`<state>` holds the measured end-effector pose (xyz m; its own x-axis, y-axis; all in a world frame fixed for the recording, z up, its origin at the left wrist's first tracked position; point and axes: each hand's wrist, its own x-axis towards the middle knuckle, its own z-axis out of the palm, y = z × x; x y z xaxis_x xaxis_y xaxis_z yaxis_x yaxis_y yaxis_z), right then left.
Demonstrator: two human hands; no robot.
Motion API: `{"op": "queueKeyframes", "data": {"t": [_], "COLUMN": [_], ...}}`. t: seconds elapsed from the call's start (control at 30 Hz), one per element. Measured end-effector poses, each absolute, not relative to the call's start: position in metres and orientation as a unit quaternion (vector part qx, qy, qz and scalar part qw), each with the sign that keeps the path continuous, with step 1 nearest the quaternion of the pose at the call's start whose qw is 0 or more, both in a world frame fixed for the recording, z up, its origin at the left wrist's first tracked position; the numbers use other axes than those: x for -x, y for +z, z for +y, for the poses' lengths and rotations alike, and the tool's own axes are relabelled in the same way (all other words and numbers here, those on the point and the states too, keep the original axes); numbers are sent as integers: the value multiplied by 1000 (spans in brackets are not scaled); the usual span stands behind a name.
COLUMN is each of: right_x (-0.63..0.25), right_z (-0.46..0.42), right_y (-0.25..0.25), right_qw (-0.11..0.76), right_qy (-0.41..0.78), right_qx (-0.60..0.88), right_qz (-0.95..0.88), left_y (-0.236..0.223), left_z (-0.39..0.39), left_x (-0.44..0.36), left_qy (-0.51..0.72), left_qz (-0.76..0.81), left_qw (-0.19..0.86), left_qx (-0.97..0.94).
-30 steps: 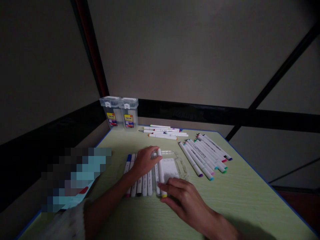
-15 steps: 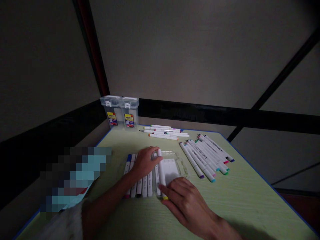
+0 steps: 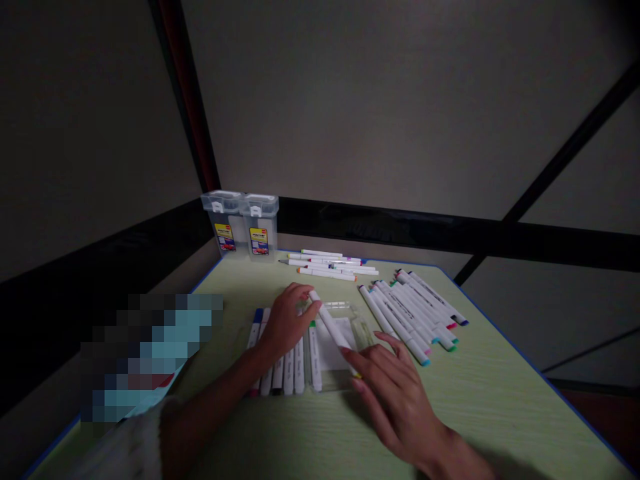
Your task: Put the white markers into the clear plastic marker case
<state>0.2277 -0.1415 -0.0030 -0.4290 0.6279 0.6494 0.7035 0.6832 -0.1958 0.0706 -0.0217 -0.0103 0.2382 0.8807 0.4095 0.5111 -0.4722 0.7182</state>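
My left hand (image 3: 287, 320) pinches the far end of a white marker (image 3: 330, 325) with a yellow cap. My right hand (image 3: 395, 387) grips its near, yellow end, with the other fingers spread. The marker hangs slanted over a clear plastic tray (image 3: 363, 328) on the green table (image 3: 490, 393). One green-capped marker (image 3: 314, 347) lies at the tray's left edge. A row of several white markers (image 3: 280, 363) lies under and beside my left hand.
Two clear marker cases (image 3: 241, 223) stand at the far left corner. A small pile of markers (image 3: 330, 263) lies behind the tray, a larger group of markers (image 3: 415, 310) to its right. A blurred patch (image 3: 145, 353) covers the left table edge.
The yellow-capped marker lay straight beside the tray; both hands have now lifted it and swung it to a slant over the tray. My right hand moved right and forward.
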Motion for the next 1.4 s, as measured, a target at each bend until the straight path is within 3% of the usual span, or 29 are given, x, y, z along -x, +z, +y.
{"op": "queueKeyframes", "data": {"t": [0.3, 0.63, 0.9, 1.13, 1.4], "right_x": [-247, -247, -244, -242, -236], "right_z": [-137, -137, -137, -140, -138], "right_y": [-5, -8, -7, -6, -6], "right_qw": [445, 454, 436, 408, 325], "right_qy": [-83, -83, -81, -74, -63], "right_qx": [402, 399, 385, 365, 347], "right_qz": [-796, -792, -809, -834, -878], "left_y": [0, -1, -2, 1, -8], "left_z": [-29, -31, -29, -31, -23], "left_x": [-67, -68, -68, -67, -69], "left_qy": [517, 537, 546, 546, 473], "left_qz": [376, 365, 367, 368, 436], "left_qw": [234, 200, 201, 260, 283], "left_qx": [-733, -733, -726, -706, -711]}}
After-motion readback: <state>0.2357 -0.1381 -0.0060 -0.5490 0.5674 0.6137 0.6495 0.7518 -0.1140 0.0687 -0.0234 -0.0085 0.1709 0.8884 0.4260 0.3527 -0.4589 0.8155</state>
